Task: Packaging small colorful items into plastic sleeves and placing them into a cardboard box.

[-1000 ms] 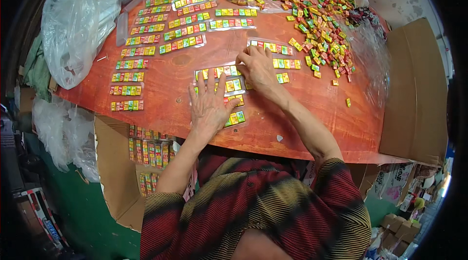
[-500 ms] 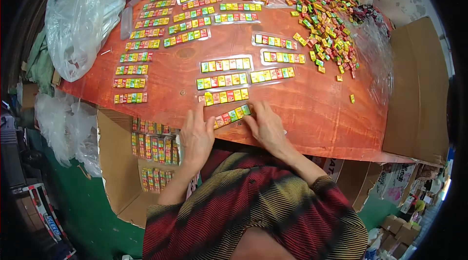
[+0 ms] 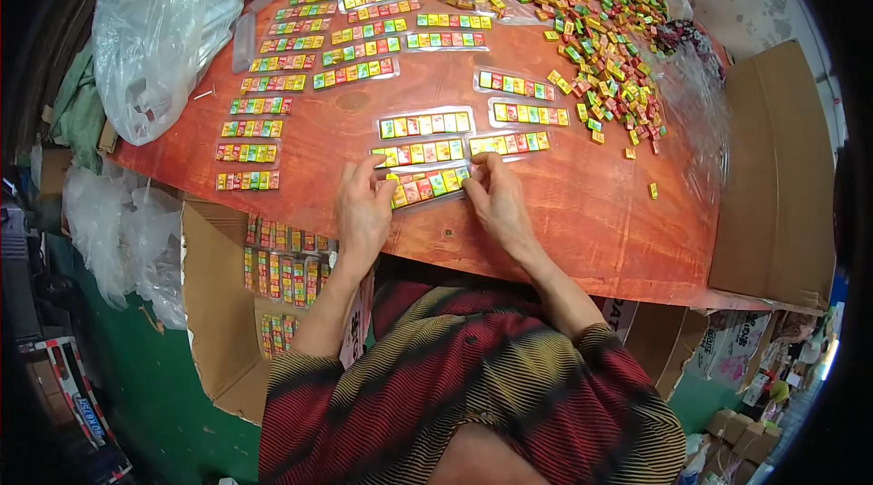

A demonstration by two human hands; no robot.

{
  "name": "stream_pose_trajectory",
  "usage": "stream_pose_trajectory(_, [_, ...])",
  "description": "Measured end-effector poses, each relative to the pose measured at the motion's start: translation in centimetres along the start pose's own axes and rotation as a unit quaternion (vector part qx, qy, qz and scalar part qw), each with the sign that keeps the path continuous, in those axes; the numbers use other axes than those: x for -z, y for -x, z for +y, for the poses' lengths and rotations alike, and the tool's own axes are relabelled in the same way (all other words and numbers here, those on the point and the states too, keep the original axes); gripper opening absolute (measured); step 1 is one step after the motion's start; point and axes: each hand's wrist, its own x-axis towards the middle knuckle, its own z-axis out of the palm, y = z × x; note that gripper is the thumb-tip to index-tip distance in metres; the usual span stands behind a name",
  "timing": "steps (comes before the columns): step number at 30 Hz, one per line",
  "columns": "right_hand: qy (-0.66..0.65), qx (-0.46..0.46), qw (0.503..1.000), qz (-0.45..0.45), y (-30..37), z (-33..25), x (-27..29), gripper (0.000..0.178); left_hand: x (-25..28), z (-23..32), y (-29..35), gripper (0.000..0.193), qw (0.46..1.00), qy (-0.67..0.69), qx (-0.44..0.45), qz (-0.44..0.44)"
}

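Note:
Between my two hands is a clear plastic tray with a row of small coloured boxes [image 3: 430, 187], in yellow, red and green. My left hand [image 3: 364, 217] grips its left end, with thumb and fingers bent. At the other end, the fingers of my right hand [image 3: 498, 205] pinch the corner. The tray lies slightly tilted, its right end farther from me, and partly overlaps the filled tray [image 3: 418, 153] just beyond it. Another filled tray [image 3: 425, 124] lies past that one, and a further tray [image 3: 511, 143] is just beyond my right hand.
Loose small boxes [image 3: 600, 49] are heaped at the far right. Filled trays [image 3: 250, 128] line the table's left side. A cardboard box [image 3: 214, 303] below the left edge holds more filled trays. Plastic bags [image 3: 164, 30] sit far left; a cardboard panel [image 3: 773, 176] stands right.
Both hands have moved away from me with the tray of boxes, from near the table's front edge up against the other filled trays. The tray's slant has lessened.

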Motion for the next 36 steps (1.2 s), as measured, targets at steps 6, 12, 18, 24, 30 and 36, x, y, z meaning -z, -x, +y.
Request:
stream_pose_trajectory(6, [0.116, 0.058, 0.991, 0.031, 0.5, -0.1, -0.4, 0.030, 0.1, -0.1, 0.5, 0.033, 0.990, -0.138, -0.012, 0.013])
stream_pose_trajectory(12, [0.095, 0.044, 0.994, 0.013, 0.3, 0.4, -0.8, 0.031, 0.1, -0.2, 0.9, 0.036, 0.998, -0.065, 0.013, -0.007])
stream_pose_trajectory(18, [-0.105, -0.100, 0.988, -0.061, -0.3, -0.3, 0.0, 0.032, 0.9, 0.6, 0.2, 0.036, 0.997, 0.005, 0.072, -0.006])
stream_pose_trajectory(24, [0.040, -0.033, 0.999, -0.014, -2.6, -0.6, -0.1, 0.045, -0.3, -1.0, -3.0, 0.039, 0.998, -0.051, 0.024, 0.002])
stream_pose_trajectory(30, [0.166, 0.016, 0.985, -0.038, -2.9, -1.3, -0.5, 0.035, 0.1, -1.7, -3.3, 0.044, 0.994, -0.096, -0.006, -0.059])
stream_pose_trajectory(36, [0.158, 0.049, 0.985, -0.055, -0.4, -1.5, -0.8, 0.029, 1.5, -0.8, -0.2, 0.047, 0.989, -0.004, 0.138, -0.050])
